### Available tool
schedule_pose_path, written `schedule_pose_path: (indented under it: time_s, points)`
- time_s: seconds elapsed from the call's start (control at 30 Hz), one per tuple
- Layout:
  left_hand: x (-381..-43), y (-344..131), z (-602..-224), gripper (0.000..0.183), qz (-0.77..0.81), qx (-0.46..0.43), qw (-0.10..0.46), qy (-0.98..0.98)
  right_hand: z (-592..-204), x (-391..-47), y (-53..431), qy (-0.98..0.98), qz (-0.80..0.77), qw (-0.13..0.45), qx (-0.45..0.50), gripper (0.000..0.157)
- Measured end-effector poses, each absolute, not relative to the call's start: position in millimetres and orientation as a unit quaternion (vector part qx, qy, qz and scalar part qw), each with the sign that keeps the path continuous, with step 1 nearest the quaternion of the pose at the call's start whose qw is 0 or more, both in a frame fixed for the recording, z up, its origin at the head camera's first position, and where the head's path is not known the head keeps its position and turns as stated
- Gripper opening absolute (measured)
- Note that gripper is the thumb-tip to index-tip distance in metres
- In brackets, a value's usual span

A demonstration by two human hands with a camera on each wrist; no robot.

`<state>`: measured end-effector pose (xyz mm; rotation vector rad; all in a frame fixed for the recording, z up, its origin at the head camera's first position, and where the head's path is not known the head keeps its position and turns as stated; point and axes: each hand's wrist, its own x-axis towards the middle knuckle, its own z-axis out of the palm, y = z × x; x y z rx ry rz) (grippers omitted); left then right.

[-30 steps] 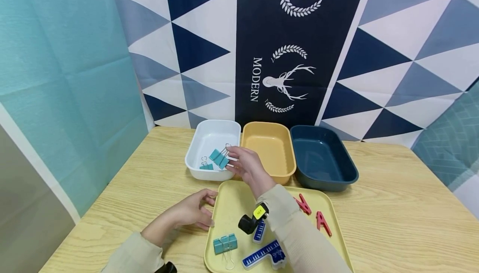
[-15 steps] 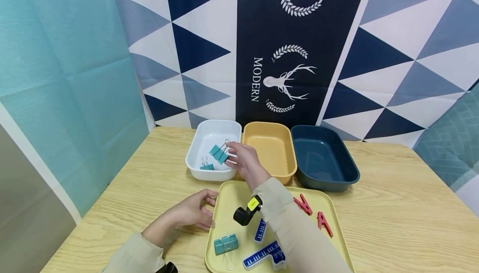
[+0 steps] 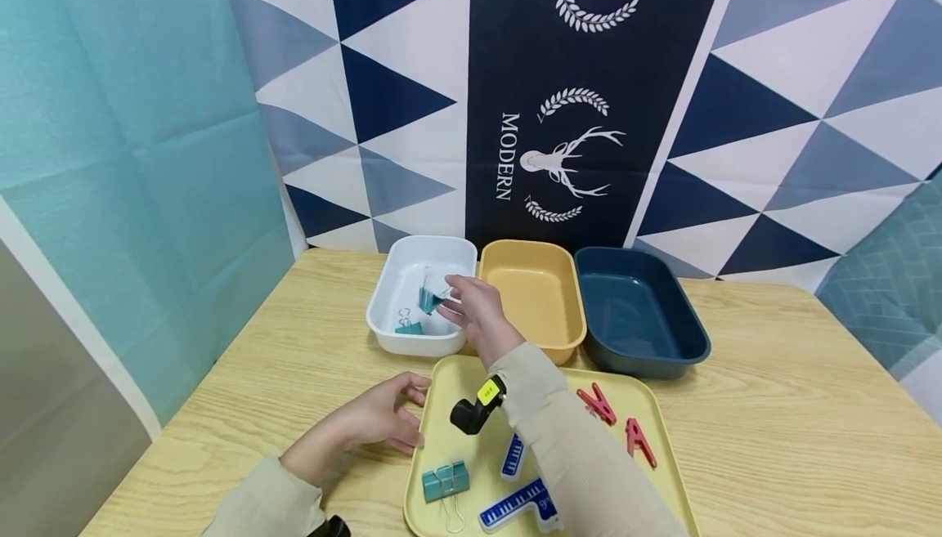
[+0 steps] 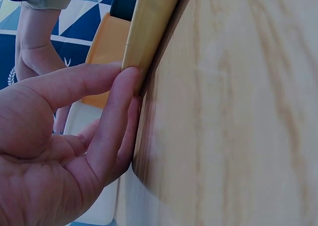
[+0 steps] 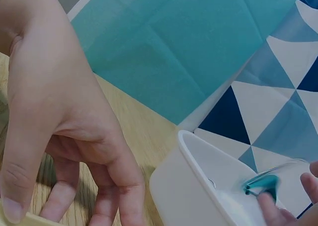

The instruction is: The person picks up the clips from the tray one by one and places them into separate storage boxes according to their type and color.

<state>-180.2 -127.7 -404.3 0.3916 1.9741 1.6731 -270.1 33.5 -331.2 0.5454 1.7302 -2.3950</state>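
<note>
At the yellow tray's (image 3: 454, 379) left edge, my left hand (image 3: 383, 416) pinches the rim between thumb and fingers, as the left wrist view shows. My right hand (image 3: 480, 314) is over the right side of the white bin (image 3: 377, 308), fingers parted. Just off its fingertips is a teal binder clip (image 3: 430, 300), blurred and tilted, seemingly loose from the hand. A second teal binder clip (image 3: 409, 328) lies in the bin. In the right wrist view the blurred clip (image 5: 266, 184) overlaps a fingertip.
An orange bin (image 3: 530, 300) and a dark blue bin (image 3: 640, 308) stand right of the white one. On the tray lie another teal binder clip (image 3: 446, 481), blue piano-pattern clips (image 3: 513, 457) and red clothespins (image 3: 639, 441). A patterned cloth (image 3: 412, 112) hangs behind.
My right hand has shifted slightly back and its fingers have loosened; the teal binder clip it held has swung and blurred within the white bin. The left hand stays at the tray.
</note>
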Motion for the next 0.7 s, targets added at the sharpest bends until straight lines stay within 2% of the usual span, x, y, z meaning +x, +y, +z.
schedule_pose_path:
  time_s: [0.4,0.7]
  points:
    - [-181,-126,-405,0.073,0.618,0.142,0.263,0.727,-336,-265,40,0.561,-0.806,0.079,0.171,0.039]
    - [-180,-128,-403,0.073,0.613,0.141,0.26,0.733,-335,-250,47,0.574,-0.802,0.106,0.125,0.039]
